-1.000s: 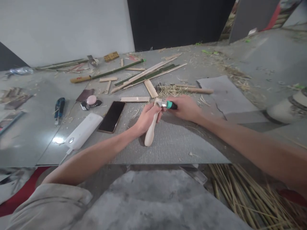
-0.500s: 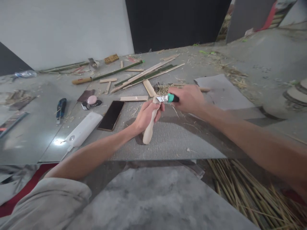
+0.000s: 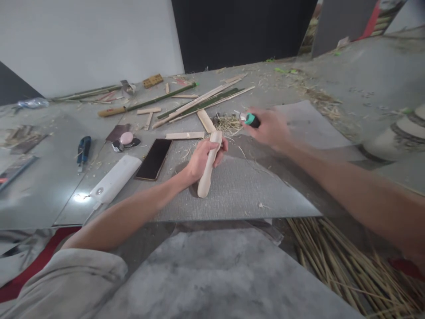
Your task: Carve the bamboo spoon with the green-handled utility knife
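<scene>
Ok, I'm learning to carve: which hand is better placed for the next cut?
Probably the right hand: it holds the knife, apart from the wooden piece, which the left hand holds.

head view | worn on head | facing forward, down | worktop (image 3: 239, 190) near

- Phone (image 3: 153, 159): flat, screen dark, left of centre.
- White device (image 3: 116, 179): left of the phone; cable (image 3: 90, 215) at its lower end.
- Blue-handled tool (image 3: 84, 149): left side of the frame.
- Pink round object (image 3: 126, 138): upper left of the phone.
- Yellow block (image 3: 152, 80): upper left, near the pale wall (image 3: 99, 40).
- Paper sheet (image 3: 315, 124): flat, right of centre.
- Banded pale vessel (image 3: 385, 144): right edge.
- Bundle of thin sticks (image 3: 328, 261): lower right.
</scene>
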The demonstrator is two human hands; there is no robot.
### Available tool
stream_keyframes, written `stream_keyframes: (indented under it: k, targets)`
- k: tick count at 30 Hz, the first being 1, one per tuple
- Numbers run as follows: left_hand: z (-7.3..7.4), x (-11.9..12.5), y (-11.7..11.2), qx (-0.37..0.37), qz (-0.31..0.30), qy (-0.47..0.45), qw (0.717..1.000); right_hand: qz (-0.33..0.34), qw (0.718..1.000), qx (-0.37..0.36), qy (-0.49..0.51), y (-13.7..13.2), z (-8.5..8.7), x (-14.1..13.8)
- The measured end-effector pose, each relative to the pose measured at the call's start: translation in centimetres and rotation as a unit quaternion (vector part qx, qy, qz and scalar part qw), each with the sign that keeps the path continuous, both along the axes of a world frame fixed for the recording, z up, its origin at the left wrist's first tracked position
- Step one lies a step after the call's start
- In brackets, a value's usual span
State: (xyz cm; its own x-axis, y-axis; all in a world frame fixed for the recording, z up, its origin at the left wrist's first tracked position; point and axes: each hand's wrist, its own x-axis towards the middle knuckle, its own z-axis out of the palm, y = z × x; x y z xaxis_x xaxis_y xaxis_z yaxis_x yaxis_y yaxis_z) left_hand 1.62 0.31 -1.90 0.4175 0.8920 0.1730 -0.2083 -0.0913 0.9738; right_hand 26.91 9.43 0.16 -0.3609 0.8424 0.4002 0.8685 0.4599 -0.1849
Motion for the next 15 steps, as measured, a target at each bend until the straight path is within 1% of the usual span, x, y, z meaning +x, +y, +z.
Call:
stream_keyframes:
  k: [4,7,10,15]
  targets:
    - [0.1,0.0,0.4,-0.002,0.009,-0.022,1.000,0.074,0.997,-0.007,-0.024,-1.3,-0.7,-1.8]
    - [0.0,0.1,0.6,-0.004,0.019,-0.030,0.999,0.111,0.993,-0.010,-0.035,-2.2,-1.0,-2.7]
    - [-0.3,0.1,0.7,-0.009,0.030,-0.028,0.999,0.128,0.991,-0.011,-0.035,-2.6,-1.0,-3.1]
    - [-0.5,-0.2,0.7,-0.019,0.047,-0.003,0.999,0.136,0.990,-0.011,-0.028,-2.4,-1.4,-3.2]
